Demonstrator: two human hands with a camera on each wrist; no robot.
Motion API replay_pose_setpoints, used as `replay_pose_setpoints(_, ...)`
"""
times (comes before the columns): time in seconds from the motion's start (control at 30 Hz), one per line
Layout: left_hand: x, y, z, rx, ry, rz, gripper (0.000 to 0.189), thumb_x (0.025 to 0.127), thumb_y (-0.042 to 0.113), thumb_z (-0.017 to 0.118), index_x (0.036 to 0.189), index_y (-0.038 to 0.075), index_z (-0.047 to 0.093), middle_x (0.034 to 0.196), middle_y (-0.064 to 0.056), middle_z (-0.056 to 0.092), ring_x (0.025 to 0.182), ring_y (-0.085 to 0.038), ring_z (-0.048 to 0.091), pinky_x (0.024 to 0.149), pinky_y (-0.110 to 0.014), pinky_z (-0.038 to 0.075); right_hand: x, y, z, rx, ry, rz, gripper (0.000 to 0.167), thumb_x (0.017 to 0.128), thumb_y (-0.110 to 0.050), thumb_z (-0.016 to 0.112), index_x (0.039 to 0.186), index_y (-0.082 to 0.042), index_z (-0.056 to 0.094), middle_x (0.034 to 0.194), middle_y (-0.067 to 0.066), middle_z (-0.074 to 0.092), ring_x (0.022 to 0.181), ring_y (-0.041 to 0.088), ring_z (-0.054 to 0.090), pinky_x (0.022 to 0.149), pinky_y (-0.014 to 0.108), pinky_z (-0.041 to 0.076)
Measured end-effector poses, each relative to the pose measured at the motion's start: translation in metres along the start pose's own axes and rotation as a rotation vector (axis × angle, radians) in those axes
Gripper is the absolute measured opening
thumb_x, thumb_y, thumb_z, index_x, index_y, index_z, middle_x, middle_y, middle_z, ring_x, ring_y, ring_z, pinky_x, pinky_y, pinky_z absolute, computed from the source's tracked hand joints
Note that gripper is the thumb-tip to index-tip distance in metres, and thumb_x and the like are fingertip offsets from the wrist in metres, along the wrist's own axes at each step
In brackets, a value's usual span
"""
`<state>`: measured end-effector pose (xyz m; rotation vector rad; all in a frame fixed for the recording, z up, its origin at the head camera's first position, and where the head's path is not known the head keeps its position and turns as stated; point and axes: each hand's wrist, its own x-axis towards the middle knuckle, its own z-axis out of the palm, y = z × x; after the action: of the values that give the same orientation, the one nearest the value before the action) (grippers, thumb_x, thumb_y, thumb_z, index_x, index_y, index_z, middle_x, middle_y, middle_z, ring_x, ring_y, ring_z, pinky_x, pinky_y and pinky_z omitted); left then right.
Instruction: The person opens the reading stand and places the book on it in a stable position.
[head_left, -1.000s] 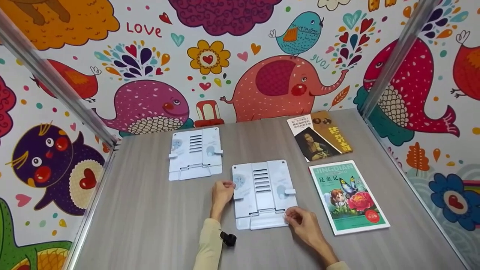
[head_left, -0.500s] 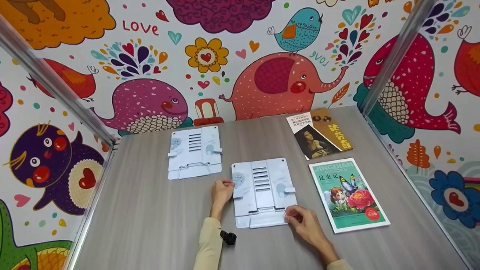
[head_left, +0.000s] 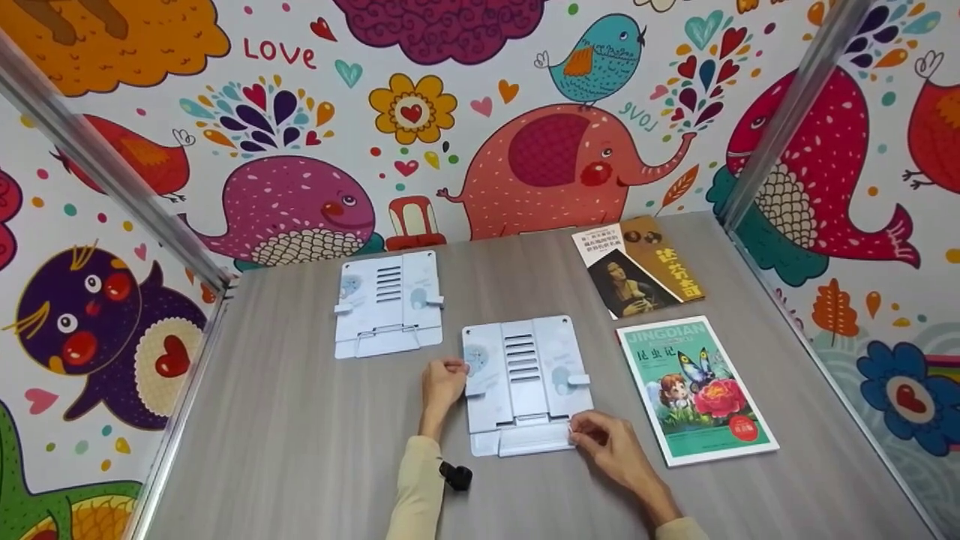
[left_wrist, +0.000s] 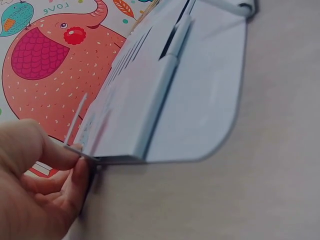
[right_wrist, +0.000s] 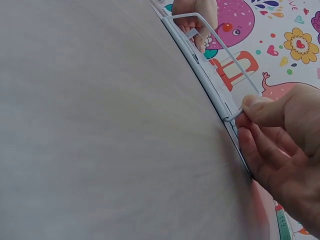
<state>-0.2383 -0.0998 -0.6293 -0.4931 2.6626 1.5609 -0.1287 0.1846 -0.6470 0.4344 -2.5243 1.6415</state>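
White book stand (head_left: 525, 394) on the desk (head_left: 300, 420), pinched by two hands that keep their places.

Nearest, the right hand (head_left: 619, 454) pinches the thin wire bar (right_wrist: 235, 61) at the stand's near right corner, and the left hand (head_left: 442, 386) pinches its left edge. Over the last second neither hand nor stand visibly shifts, which suggests a steady hold rather than fresh progress. Farther off, a green book (head_left: 697, 390) lies toward the desk's right edge, a second stand (head_left: 390, 315) toward its far left corner, a gold-and-black book (head_left: 637, 270) near its far right corner.
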Motion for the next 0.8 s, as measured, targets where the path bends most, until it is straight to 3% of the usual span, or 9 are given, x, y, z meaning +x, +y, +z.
replay_pose_setpoints(0.2,0.0,-0.002,0.0,-0.014,0.003,0.011,0.011,0.089,0.008,0.071,0.097,-0.001,0.073,0.088,-0.011,0.071,0.079,-0.021,0.066,0.074,-0.035,0.056,0.007,-0.005,-0.012,0.027,-0.132,0.106,0.008,0.089,-0.006,0.076,0.094,-0.012,0.072,0.084,0.003,0.071,0.074,0.005,0.06,0.066,0.019,0.051)
replay_pose_setpoints(0.3,-0.001,-0.004,0.0,-0.025,0.01,0.023,0.011,0.09,0.007,0.071,0.097,-0.001,0.073,0.087,-0.011,0.071,0.078,-0.02,0.064,0.071,-0.032,0.055,0.018,-0.009,-0.021,0.038,-0.207,0.138,0.006,0.09,-0.008,0.075,0.096,-0.008,0.073,0.086,0.008,0.072,0.074,0.005,0.06,0.066,0.019,0.05)
replay_pose_setpoints(0.37,0.0,-0.005,-0.001,-0.023,0.024,0.033,0.01,0.09,0.006,0.071,0.097,-0.001,0.073,0.086,-0.011,0.07,0.077,-0.02,0.064,0.07,-0.031,0.053,0.03,-0.011,-0.025,0.044,-0.215,0.141,0.007,0.091,-0.007,0.073,0.098,-0.005,0.074,0.088,0.01,0.072,0.076,0.006,0.06,0.067,0.02,0.05)
replay_pose_setpoints(0.43,0.0,-0.006,-0.001,-0.023,0.033,0.047,0.01,0.09,0.006,0.071,0.097,-0.001,0.073,0.085,-0.011,0.07,0.076,-0.019,0.063,0.069,-0.03,0.052,0.043,-0.012,-0.028,0.044,-0.16,0.159,0.007,0.091,-0.005,0.073,0.098,-0.003,0.074,0.088,0.011,0.072,0.075,0.006,0.06,0.067,0.02,0.049)
replay_pose_setpoints(0.63,0.001,-0.007,0.002,-0.031,0.044,0.068,0.009,0.088,0.005,0.072,0.094,-0.001,0.073,0.083,-0.011,0.07,0.074,-0.018,0.063,0.068,-0.029,0.052,0.082,-0.007,-0.032,-0.006,0.131,0.25,0.004,0.086,0.002,0.072,0.089,0.001,0.073,0.08,0.01,0.069,0.067,0.007,0.055,0.062,0.019,0.045)
replay_pose_setpoints(0.8,0.0,-0.009,0.004,-0.044,0.041,0.081,0.009,0.089,0.005,0.071,0.095,-0.001,0.073,0.082,-0.01,0.07,0.072,-0.017,0.063,0.067,-0.029,0.052,0.102,0.009,-0.03,-0.084,0.251,0.322,0.005,0.085,-0.001,0.073,0.088,0.003,0.073,0.077,0.011,0.069,0.065,0.006,0.053,0.06,0.018,0.042)
